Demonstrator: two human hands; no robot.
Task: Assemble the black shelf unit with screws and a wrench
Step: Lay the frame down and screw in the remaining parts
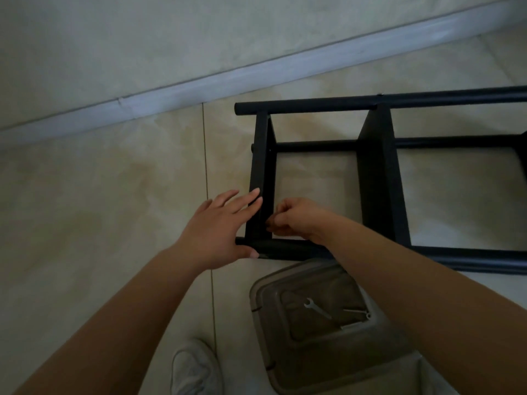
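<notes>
Head view. One black shelf unit [376,172] lying on its side on tiled floor [99,195], near skirting board [199,84]; three long tubes and two flat shelf panels visible, frame running off right edge. One lidded plastic container [313,332] just below nearest tube, bearing two small wrenches [318,308] on its lid. One pale shoe [194,369] at bottom edge.

Left hand [216,232]: fingers straight and spread, fingertips resting on end panel, thumb against end of nearest tube. Right hand [293,218]: fingers curled, tips pinched together at inner face of same panel, close to the tube; object pinched too small and dark to identify
</notes>
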